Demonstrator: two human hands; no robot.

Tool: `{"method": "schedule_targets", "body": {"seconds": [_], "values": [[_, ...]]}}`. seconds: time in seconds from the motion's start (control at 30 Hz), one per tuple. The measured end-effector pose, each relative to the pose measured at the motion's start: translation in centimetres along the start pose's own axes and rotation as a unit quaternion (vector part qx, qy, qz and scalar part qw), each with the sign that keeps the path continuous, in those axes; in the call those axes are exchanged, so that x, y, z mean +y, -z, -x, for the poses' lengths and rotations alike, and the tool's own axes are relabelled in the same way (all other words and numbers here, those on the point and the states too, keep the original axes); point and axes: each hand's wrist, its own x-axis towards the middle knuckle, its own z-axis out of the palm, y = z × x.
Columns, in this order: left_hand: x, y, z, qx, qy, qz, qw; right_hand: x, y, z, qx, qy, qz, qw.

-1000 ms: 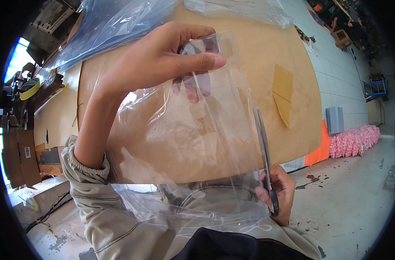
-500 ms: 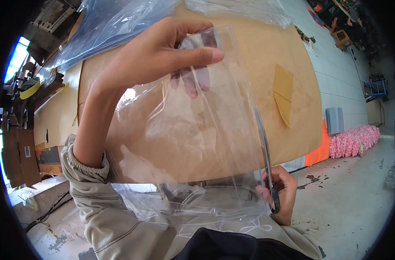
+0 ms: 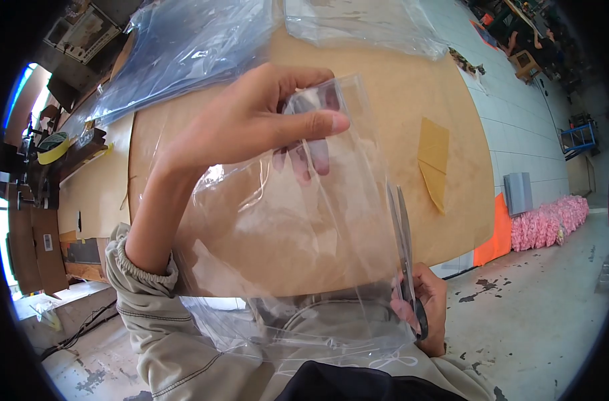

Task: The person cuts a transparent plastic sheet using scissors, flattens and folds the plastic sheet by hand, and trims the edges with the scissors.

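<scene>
My left hand point(image 3: 298, 120) pinches the upper edge of a clear plastic bag point(image 3: 284, 227), thumb in front and fingers behind, seen through the film. The bag hangs down over the table edge toward my lap. At its right side, my right hand point(image 3: 425, 304) grips the dark handles of a pair of scissors point(image 3: 405, 247). The blades point up along the bag's right edge and stand slightly apart. Whether the film lies between the blades I cannot tell. Part of the right fingers is hidden behind the handles.
The brown-covered table point(image 3: 358, 60) carries a stack of clear plastic sheets point(image 3: 184, 53), more clear film point(image 3: 364, 20) and a yellow-brown piece point(image 3: 433, 160). A tape roll point(image 3: 53, 148) sits at left. Pink bundles point(image 3: 548, 222) lie on the floor right. A person point(image 3: 535, 43) is far off.
The scissor blades, closed together before, now stand a little apart. In view, the bag, my left hand and the table sit slightly lower.
</scene>
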Motion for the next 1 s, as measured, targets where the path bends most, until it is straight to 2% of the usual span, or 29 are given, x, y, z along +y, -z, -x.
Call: {"method": "schedule_targets", "body": {"seconds": [0.17,0.27,0.47,0.53,0.7,1.0], "values": [[0.4,-0.7,0.0,-0.054,0.017,0.008,0.998,-1.0,-0.9,-0.4,0.012,-0.009,-0.002,1.0],[0.9,-1.5,0.2,-0.051,0.043,0.027,0.997,-1.0,-0.9,0.0,0.01,0.013,0.03,0.999],[1.2,-1.9,0.4,-0.068,-0.002,0.017,0.998,-0.5,-1.3,-0.1,0.026,0.043,0.036,0.998],[0.7,-2.0,0.4,-0.058,-0.023,0.019,0.998,-0.5,-1.5,0.0,0.034,0.026,0.011,0.999],[1.1,-1.5,0.6,-0.061,0.027,0.024,0.998,-0.7,-1.5,-0.1,0.04,0.036,0.031,0.998],[1.1,-1.5,0.5,-0.066,0.035,0.037,0.997,-0.3,-1.4,-0.1,0.06,0.039,0.05,0.996]]}}
